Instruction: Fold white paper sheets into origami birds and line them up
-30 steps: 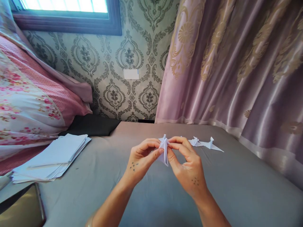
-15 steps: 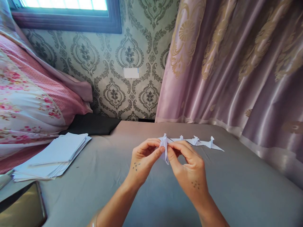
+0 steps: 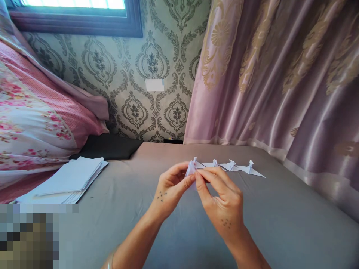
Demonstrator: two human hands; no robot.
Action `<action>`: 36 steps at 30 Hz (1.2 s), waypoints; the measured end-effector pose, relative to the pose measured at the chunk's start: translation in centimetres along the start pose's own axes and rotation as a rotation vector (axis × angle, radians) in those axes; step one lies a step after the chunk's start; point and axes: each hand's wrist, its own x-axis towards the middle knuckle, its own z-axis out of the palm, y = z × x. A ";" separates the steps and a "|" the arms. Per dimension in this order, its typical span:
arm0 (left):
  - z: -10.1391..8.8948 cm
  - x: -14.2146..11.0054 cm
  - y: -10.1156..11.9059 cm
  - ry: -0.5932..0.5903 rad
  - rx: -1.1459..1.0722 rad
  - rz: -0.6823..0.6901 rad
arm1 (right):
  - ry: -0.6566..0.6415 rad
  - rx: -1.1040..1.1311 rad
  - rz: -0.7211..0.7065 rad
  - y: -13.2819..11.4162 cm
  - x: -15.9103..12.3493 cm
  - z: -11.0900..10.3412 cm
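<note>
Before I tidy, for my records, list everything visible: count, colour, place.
Paper figures: four, white, right of centre
Held paper: one, white, centre
Paper stack: one, white, left
Flat item: one, black, behind stack
Surface cover: one, grey, beneath
Curtain: one, mauve-gold, right
Floral fabric: one, pink-white, left
Window: one, blue-framed, upper left
Wallpaper: one, grey, behind
Panel: one, white, on wallpaper
Strip: one, black, wallpaper's foot
Pixelated patch: one, brownish, lower left
Left hand: one, dark dots, holding paper
Right hand: one, dark dots, touching paper
</note>
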 end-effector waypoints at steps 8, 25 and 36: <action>-1.4 0.4 0.9 0.123 -0.071 0.070 | 0.049 0.027 0.030 -0.3 0.0 -0.2; -1.0 0.1 0.6 0.063 -0.074 0.131 | -0.159 0.268 0.348 0.3 0.3 -0.1; -0.2 -0.5 1.7 0.112 0.224 0.212 | -0.278 0.320 0.362 1.1 0.5 -0.4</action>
